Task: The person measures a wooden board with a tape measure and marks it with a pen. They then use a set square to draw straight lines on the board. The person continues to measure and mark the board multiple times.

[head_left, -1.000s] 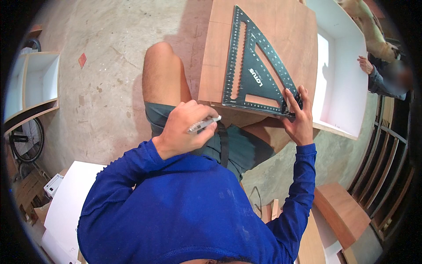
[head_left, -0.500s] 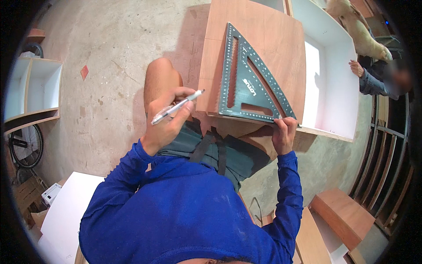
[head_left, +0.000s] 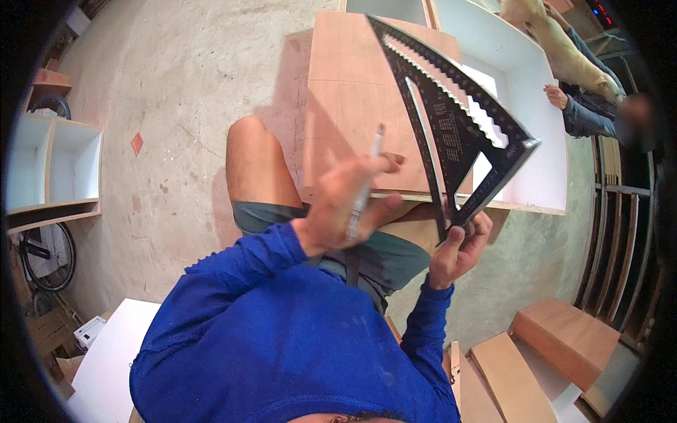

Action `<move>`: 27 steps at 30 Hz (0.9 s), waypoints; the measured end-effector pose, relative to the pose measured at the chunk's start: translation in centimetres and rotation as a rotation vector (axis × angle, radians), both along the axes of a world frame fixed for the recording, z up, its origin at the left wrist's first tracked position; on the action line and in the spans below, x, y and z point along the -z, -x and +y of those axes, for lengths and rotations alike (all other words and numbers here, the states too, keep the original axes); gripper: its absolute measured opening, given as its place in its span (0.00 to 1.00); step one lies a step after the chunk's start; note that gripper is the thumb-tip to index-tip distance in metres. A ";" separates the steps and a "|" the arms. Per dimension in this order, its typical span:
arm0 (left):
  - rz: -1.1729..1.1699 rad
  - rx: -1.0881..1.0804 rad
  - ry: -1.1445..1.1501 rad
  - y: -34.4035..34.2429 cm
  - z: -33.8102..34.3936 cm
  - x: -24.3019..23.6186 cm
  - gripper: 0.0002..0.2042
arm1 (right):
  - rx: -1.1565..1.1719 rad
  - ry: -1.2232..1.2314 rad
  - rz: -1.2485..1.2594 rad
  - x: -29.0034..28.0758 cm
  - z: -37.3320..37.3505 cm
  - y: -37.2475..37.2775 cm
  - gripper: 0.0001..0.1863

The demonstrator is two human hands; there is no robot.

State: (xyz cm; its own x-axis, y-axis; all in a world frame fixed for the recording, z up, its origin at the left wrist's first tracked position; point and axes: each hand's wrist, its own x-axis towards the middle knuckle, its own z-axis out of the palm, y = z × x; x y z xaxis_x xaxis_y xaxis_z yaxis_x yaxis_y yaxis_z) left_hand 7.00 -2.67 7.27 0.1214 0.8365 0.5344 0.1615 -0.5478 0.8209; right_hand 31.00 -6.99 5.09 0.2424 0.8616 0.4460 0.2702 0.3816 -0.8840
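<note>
- Left hand [head_left: 345, 204] raised over the lap, fingers curled shut round a silver pen [head_left: 364, 185]; pen runs up-and-down thru the fist, tip pointing up toward the board.
- Right hand [head_left: 458, 250] lower & to the right, fingers pinched on the bottom corner of a black triangular square [head_left: 458, 134].
- The square is lifted & tilted, standing on its held corner; its long notched edge runs up-left to a point near the top of the board, its right corner sticks out over the white panel. Pale markings on its face, too small to read.
- Brown wooden board [head_left: 352, 106] lies flat ahead of the person's bare knee, w/ a thin line across it.
- White panel [head_left: 522, 77] w/ raised sides sits just beside the board, on its right.
- Another person's hand [head_left: 556, 95] in a grey sleeve rests on the far right edge of that white panel.
- Concrete floor [head_left: 176, 106] all round; small red diamond-shaped mark [head_left: 137, 143] on it, left of the knee.
- White shelf unit [head_left: 53, 166] w/ wood edging at far left; bike wheel [head_left: 46, 257] below it.
- White sheet [head_left: 113, 352] at lower left; small white box [head_left: 89, 330] just beside its left edge.
- Brown wood blocks [head_left: 564, 338] lower right, near a rack of boards.
</note>
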 end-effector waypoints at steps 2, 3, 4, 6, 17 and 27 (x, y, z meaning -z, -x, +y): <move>-0.073 0.080 0.040 -3.0 -0.4 0.1 0.34 | 0.013 -0.040 0.175 0.4 -0.8 2.4 0.26; -0.108 0.123 0.063 -4.3 -0.6 0.2 0.39 | 0.040 -0.059 0.206 0.4 -1.2 3.3 0.27; -0.148 0.152 0.098 -5.4 -0.5 0.3 0.43 | 0.066 -0.082 0.239 0.5 -1.4 4.0 0.27; -0.219 0.211 0.171 -6.9 -0.2 0.5 0.52 | 0.114 -0.132 0.251 0.6 -1.6 4.9 0.30; -0.154 0.217 0.273 -8.2 1.0 0.8 0.54 | 0.097 -0.120 0.482 4.4 -3.8 7.2 0.22; 0.450 0.037 0.008 -4.0 3.0 2.2 0.48 | -0.141 0.245 0.871 5.1 -0.3 3.3 0.19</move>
